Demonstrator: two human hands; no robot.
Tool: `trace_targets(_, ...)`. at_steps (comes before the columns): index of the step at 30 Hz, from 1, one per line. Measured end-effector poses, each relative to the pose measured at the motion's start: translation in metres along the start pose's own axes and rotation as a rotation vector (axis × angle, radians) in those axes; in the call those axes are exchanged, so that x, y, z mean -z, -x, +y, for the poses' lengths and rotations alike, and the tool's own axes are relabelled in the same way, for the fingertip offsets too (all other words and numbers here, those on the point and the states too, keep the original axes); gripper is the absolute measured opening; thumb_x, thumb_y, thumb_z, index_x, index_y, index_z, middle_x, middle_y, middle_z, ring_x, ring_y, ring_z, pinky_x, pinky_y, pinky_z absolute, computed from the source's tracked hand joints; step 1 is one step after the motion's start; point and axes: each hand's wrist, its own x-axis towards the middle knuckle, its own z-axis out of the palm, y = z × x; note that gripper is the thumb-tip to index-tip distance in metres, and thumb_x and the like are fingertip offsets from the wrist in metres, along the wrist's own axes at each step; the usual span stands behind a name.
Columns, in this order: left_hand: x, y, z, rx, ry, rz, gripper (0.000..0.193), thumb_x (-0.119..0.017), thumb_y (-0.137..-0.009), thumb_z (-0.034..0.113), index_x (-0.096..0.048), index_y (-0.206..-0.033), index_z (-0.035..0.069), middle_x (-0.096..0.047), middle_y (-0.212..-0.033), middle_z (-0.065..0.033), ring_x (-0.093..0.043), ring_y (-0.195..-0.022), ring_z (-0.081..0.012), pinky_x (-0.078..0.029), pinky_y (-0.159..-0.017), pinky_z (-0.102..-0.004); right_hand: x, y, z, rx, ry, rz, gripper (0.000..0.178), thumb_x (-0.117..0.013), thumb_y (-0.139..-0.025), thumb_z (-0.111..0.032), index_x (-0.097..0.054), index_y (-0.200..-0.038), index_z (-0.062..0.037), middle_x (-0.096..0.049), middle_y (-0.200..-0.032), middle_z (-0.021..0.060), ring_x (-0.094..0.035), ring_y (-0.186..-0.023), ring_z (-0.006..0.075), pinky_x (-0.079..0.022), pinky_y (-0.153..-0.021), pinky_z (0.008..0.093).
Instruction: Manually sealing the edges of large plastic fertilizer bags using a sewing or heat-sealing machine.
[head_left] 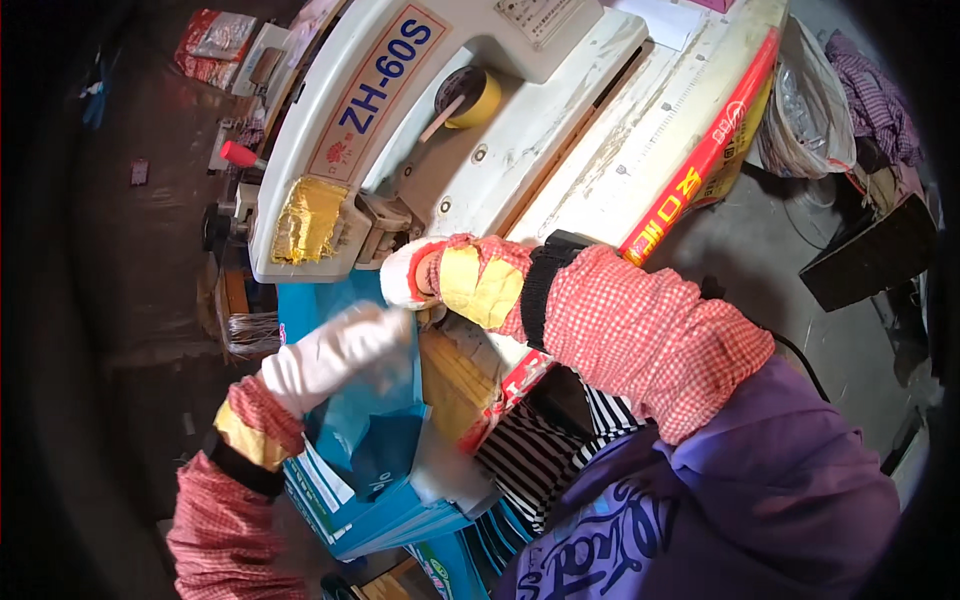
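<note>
Beneath the head of a large white sewing-type machine (275, 235) lies a blue printed bag or sheet (318, 292), running down toward me. My left hand (345, 352), in a white glove, reaches over this blue material; motion smears its fingers, so its grip is unclear. Close to the machine's metal foot (385, 225) is my right hand (408, 275), gloved in white with a red edge. Its fingers are hidden from this angle, so I cannot tell what it grips. A stack of blue printed bags (400, 515) sits nearer my body, below both hands.
A yellow roll with a dark top (475, 105) stands on the white machine bed (560, 120), near a stick. Red-and-yellow tape (690, 180) lines the bed's edge. Beyond it are a white sack (805, 110) and a dark box (868, 255). Bristly white threads (255, 333) hang at the left.
</note>
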Motion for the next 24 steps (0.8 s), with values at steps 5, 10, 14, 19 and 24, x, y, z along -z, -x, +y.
trace_targets(5,0.008,0.035,0.077,0.419,-0.692,-0.254,0.029,-0.061,-0.08,0.034,-0.068,-0.079,0.006,-0.064,-0.069,-0.0038,-0.06,-0.064,-0.0118,-0.047,-0.06,-0.0269,-0.023,-0.012,0.013,0.051,-0.007,0.119,0.014,-0.061,-0.072,-0.011,-0.071,-0.082,-0.0081,-0.067,-0.081,0.0107,-0.065,-0.071,0.028,-0.053,-0.06,0.0416)
trace_targets(10,-0.017,0.029,0.067,0.467,-1.653,-0.094,0.019,-0.061,-0.076,0.024,-0.067,-0.075,0.006,-0.063,-0.071,-0.0121,-0.06,-0.067,-0.0277,-0.049,-0.065,-0.0345,0.012,-0.051,-0.039,-0.979,0.501,-0.945,0.04,-0.065,-0.072,-0.036,-0.06,-0.079,0.0031,-0.059,-0.072,0.0159,-0.054,-0.065,0.0298,-0.045,-0.06,0.0425)
trace_targets(14,-0.043,0.039,0.04,0.069,-1.238,-0.377,0.055,-0.051,-0.081,0.055,-0.067,-0.075,0.003,-0.063,-0.074,-0.0158,-0.061,-0.085,-0.0314,-0.047,-0.081,-0.0391,-0.022,-0.052,-0.005,-0.198,0.235,-0.15,0.031,-0.069,-0.064,-0.034,-0.062,-0.069,-0.0039,-0.058,-0.064,0.0098,-0.054,-0.058,0.0236,-0.043,-0.05,0.0397)
trace_targets(19,-0.07,0.078,0.061,0.581,-1.498,-0.476,0.049,-0.051,-0.082,0.05,-0.068,-0.078,0.004,-0.064,-0.072,-0.0138,-0.064,-0.071,-0.0314,-0.051,-0.065,-0.0387,-0.069,-0.084,0.012,-0.098,0.393,-0.061,0.02,-0.074,-0.054,-0.031,-0.065,-0.057,-0.0126,-0.058,-0.054,0.0022,-0.054,-0.049,0.0158,-0.04,-0.038,0.0363)
trace_targets(24,-0.129,0.058,0.016,0.062,-1.518,-0.666,0.014,-0.062,-0.072,0.023,-0.069,-0.072,0.01,-0.065,-0.068,-0.0075,-0.064,-0.065,-0.0272,-0.048,-0.055,-0.035,-0.031,-0.009,-0.05,-0.137,-0.138,-0.022,0.025,-0.062,-0.072,-0.03,-0.068,-0.072,-0.0066,-0.065,-0.07,0.0112,-0.064,-0.066,0.025,-0.049,-0.052,0.0399)
